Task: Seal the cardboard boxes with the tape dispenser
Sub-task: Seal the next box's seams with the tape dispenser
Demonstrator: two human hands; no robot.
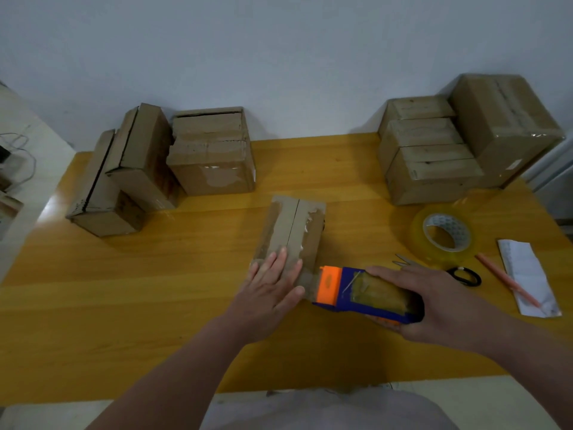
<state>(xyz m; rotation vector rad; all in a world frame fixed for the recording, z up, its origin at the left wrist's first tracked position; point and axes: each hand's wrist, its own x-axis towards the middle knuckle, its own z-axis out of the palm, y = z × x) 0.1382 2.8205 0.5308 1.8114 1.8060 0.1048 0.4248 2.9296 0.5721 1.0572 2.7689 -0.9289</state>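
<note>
A small cardboard box [294,225] lies in the middle of the yellow table [192,274], its two top flaps meeting at a centre seam. My left hand [273,287] presses flat on the box's near end with straight fingers. My right hand [434,302] grips a blue and orange tape dispenser [366,293] loaded with clear tape. The dispenser's orange end sits against the near right corner of the box.
Three unsealed boxes [142,162] stand at the back left, a stack of taped boxes [459,141] at the back right. A spare tape roll [443,237], scissors [462,274], an orange pencil [508,280] and a folded paper [527,274] lie to the right.
</note>
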